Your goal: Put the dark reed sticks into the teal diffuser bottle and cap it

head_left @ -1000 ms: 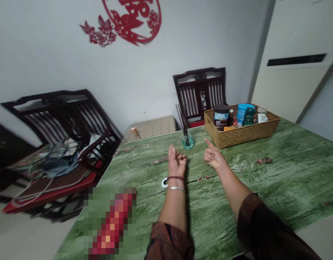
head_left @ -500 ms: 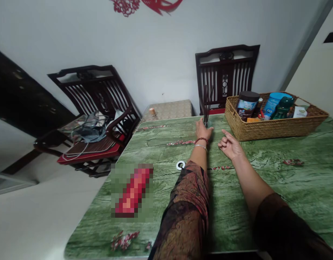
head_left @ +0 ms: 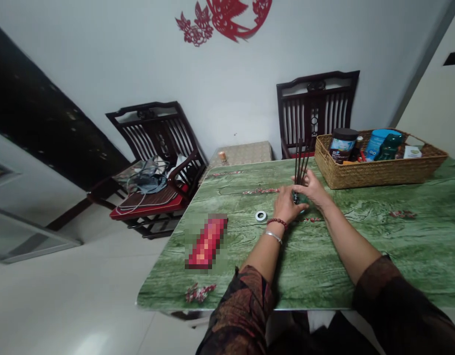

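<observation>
A small teal glass reed diffuser (head_left: 299, 198) with several dark sticks (head_left: 300, 162) stands on the green table (head_left: 378, 246). My left hand (head_left: 285, 206) is wrapped around the bottle from the left. My right hand (head_left: 313, 188) closes on it from the right, near the base of the sticks. The bottle is mostly hidden between my fingers. A white ring-shaped object (head_left: 261, 215) lies on the table just left of my left hand.
A wicker basket (head_left: 378, 170) with jars and bottles stands at the table's back right. A blurred red object (head_left: 207, 242) lies near the left front. Two dark wooden chairs (head_left: 157, 148) (head_left: 316, 111) and a small side table (head_left: 242, 153) stand by the wall.
My left hand reached out to the diffuser at the table's back and drew it nearer. My right hand, earlier half open beside it, has now closed on the bottle too.
</observation>
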Demonstrator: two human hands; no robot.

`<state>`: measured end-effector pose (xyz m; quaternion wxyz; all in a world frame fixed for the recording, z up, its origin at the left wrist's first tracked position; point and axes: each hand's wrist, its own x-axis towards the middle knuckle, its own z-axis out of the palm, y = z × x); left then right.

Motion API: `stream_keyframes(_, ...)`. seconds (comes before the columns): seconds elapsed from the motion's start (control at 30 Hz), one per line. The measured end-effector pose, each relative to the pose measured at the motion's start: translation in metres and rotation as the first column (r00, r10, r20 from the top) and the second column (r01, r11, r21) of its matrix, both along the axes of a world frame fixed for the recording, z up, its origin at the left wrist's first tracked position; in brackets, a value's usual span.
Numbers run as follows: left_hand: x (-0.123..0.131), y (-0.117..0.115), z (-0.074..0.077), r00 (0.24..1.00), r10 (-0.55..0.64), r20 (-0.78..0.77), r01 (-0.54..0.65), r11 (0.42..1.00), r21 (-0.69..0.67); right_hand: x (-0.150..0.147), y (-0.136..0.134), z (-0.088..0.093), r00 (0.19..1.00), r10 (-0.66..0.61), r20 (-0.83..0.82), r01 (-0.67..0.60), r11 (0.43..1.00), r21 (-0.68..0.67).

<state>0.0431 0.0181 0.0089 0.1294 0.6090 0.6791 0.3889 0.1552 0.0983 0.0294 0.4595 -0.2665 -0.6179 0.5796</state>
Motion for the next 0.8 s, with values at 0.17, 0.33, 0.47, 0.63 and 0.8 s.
stream_keyframes(0.17, 0.007, -0.026, -0.004, 1.000, -0.016, -0.021, 0.017, 0.999, 0.045, -0.002, -0.028, 0.013, 0.990, 0.003, 0.138, -0.025, 0.987, 0.158)
stream_keyframes(0.33, 0.005, -0.031, -0.017, 0.987, -0.142, 0.073, 0.126, 0.975, 0.183, -0.005, -0.047, 0.015, 0.992, -0.032, 0.124, 0.003, 0.974, 0.228)
stream_keyframes(0.47, 0.001, -0.032, -0.024, 0.971, -0.165, 0.175, 0.128, 0.971, 0.202, -0.010, -0.053, 0.025, 0.992, -0.100, -0.079, 0.109, 0.986, 0.123)
stream_keyframes(0.63, -0.003, -0.033, -0.028, 0.982, -0.144, 0.121, 0.126, 0.981, 0.148, -0.002, -0.049, 0.067, 0.952, -0.168, -0.258, 0.225, 0.951, 0.211)
stream_keyframes(0.8, -0.013, -0.038, -0.017, 0.989, -0.145, 0.006, 0.145, 0.988, 0.048, 0.044, -0.043, 0.101, 0.950, -0.284, -0.129, 0.311, 0.855, 0.415)
